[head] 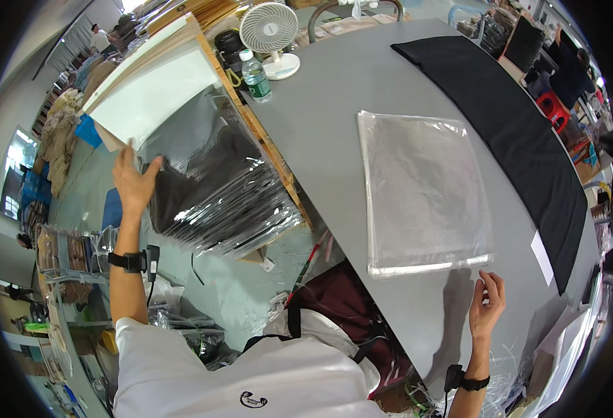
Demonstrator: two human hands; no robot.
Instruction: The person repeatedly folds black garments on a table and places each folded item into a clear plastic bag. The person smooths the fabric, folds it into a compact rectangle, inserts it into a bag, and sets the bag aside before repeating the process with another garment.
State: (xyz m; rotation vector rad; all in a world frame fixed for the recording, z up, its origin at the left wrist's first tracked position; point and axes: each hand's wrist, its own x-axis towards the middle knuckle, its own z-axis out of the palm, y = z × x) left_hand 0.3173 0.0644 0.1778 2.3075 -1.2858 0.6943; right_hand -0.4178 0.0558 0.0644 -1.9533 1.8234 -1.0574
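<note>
My left hand (135, 177) is at the left edge of a stack of black items in clear plastic bags (217, 172), fingers apart; whether it touches the top bag I cannot tell. White board sheets (181, 78) lie at the far end of that stack. My right hand (486, 305) hovers over the grey table (327, 104) with its fingers loosely curled and nothing visible in them. Just beyond its fingertips lies a flat pile of clear plastic bags (426, 193). Along the table's right side stretches a folded black cloth (505, 130), with a white slip of card (542, 258) next to its near end.
A white fan (270, 31), a water bottle (255, 78) and a black flask (229, 47) stand at the far left table corner. A maroon cloth (337, 298) hangs below the near edge. Loose plastic (499, 376) gathers at the lower right. Two people are in the background.
</note>
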